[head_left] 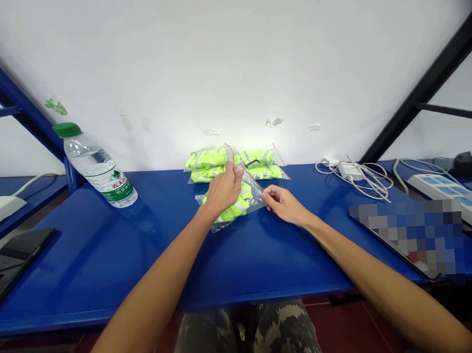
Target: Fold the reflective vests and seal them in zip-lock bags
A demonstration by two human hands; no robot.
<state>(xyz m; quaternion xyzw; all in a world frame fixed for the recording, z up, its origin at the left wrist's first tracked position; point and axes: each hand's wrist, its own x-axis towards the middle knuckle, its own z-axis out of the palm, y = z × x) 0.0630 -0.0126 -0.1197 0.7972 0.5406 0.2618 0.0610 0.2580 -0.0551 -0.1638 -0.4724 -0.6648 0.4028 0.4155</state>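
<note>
A clear zip bag (256,201) holding a folded neon-yellow vest (233,211) with silver strips lies on the blue table. My left hand (225,186) is closed at the upper end of the bag's red-lined zip edge, its fingertips pinching there. At the other end of that edge, my right hand (282,201) pinches the bag's corner between thumb and fingers. Part of the vest is hidden behind my left hand. Just behind, against the wall, several similar bagged neon-yellow vests (265,172) are stacked in two piles.
A water bottle (110,179) with a green cap stands at the left. White cables and a charger (350,170) lie at the right, near a power strip (440,190). A partly blurred-out flat device (408,240) rests at the right front. A dark tablet-like object (19,259) lies far left.
</note>
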